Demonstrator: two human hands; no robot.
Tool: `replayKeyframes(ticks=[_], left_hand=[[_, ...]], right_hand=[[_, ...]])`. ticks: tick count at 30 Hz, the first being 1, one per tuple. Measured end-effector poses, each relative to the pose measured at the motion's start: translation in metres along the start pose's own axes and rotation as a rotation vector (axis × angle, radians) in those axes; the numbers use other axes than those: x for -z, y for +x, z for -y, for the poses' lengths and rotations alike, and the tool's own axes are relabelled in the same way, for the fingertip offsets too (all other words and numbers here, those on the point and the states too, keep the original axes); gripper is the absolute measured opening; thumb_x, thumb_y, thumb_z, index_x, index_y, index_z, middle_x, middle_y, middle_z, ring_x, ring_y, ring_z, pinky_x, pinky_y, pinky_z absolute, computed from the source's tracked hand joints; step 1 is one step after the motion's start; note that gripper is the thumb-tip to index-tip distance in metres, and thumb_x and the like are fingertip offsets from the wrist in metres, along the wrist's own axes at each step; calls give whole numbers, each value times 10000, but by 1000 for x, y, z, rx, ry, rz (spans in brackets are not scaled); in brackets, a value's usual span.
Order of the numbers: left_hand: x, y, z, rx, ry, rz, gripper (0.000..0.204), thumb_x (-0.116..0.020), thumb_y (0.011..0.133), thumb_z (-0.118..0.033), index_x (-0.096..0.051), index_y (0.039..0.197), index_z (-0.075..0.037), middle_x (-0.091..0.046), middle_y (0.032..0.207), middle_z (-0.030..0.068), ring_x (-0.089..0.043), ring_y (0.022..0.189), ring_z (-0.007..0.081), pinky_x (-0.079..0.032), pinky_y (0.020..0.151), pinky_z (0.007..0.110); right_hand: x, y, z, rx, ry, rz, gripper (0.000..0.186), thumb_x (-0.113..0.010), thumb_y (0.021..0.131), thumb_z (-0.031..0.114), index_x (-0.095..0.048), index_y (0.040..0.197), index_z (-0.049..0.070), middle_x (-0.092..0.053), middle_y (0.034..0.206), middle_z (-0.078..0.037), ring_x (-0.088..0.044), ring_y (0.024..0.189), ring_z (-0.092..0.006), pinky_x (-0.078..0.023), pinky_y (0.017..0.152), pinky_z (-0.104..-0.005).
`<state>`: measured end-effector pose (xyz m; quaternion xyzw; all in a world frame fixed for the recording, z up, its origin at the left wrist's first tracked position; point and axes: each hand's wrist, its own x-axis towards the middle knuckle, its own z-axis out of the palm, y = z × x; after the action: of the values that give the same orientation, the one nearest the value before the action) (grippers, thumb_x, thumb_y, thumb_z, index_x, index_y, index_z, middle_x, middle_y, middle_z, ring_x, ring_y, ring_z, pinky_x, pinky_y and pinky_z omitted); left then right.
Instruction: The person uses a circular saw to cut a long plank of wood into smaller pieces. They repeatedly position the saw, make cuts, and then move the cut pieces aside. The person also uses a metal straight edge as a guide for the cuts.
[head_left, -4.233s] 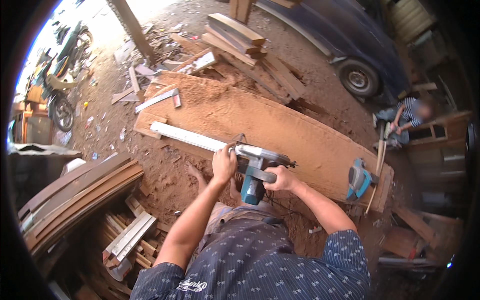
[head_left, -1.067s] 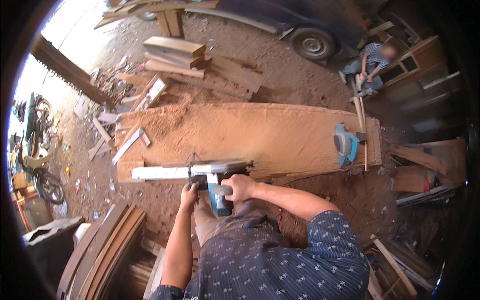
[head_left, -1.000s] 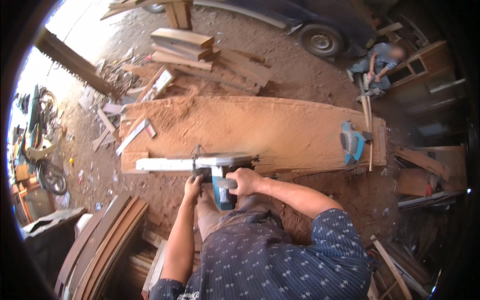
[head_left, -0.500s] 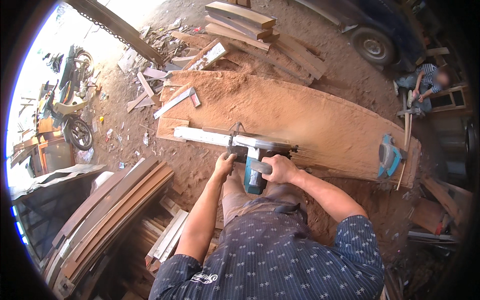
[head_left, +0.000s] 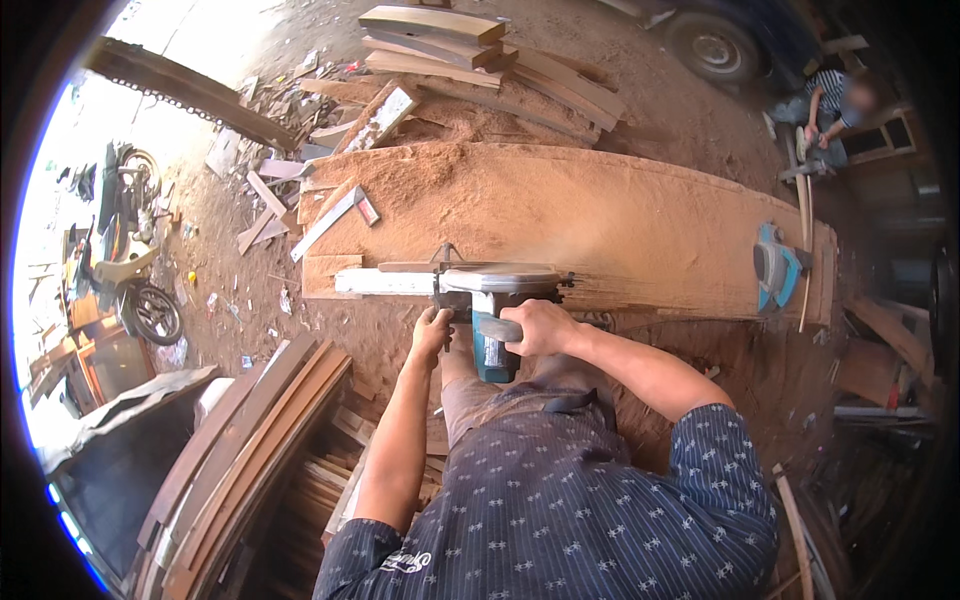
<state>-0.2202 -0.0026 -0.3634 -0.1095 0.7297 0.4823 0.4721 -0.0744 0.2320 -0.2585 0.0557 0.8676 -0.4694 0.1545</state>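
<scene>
Teal at its motor end, the saw (head_left: 493, 358) sits at the worktop's near edge, left of the middle, with that end jutting past the edge toward the person. Pale marking on it is too blurred to read. Its guard (head_left: 505, 281) is bright metal. The right hand (head_left: 540, 326) is wrapped round its grey handle (head_left: 502, 328); the left hand (head_left: 430, 330) has its fingers curled in at the saw's front left. A white strip (head_left: 385, 281) runs from the saw toward the worktop's near left corner. Sawdust coats the worktop (head_left: 640, 215). A red-ended square (head_left: 325, 225) lies by the left edge; near the right edge rest a planer (head_left: 775, 265) and sticks (head_left: 804, 230). Boards (head_left: 430, 40) are piled beyond the far edge. White script (head_left: 408, 561) shows on the dark shirt (head_left: 560, 510).
</scene>
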Motion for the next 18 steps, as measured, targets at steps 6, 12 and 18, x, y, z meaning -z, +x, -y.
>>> replayKeyframes(ticks=[6,12,18], left_hand=[[22,5,7,43,9,44,260,-636,946,-284,-649,1129,-100,-620,961,49,-634,828,185,-508,685,330],[24,2,4,40,12,18,204,-634,956,-256,-655,1070,-88,-643,893,25,-609,720,137,-498,617,302],[42,4,4,54,39,20,260,-634,949,-273,-665,1135,-96,-683,1044,23,-623,808,151,-514,704,311]], right_hand=[[-5,6,9,41,29,-27,324,-772,726,280,-673,892,19,-684,750,-247,-690,783,-435,-554,724,-517],[-13,4,5,70,29,-64,324,-780,707,275,-646,850,18,-675,716,-243,-692,748,-436,-553,688,-516],[-23,13,11,83,24,-64,319,-775,724,283,-647,833,12,-676,707,-240,-695,735,-432,-560,685,-500]])
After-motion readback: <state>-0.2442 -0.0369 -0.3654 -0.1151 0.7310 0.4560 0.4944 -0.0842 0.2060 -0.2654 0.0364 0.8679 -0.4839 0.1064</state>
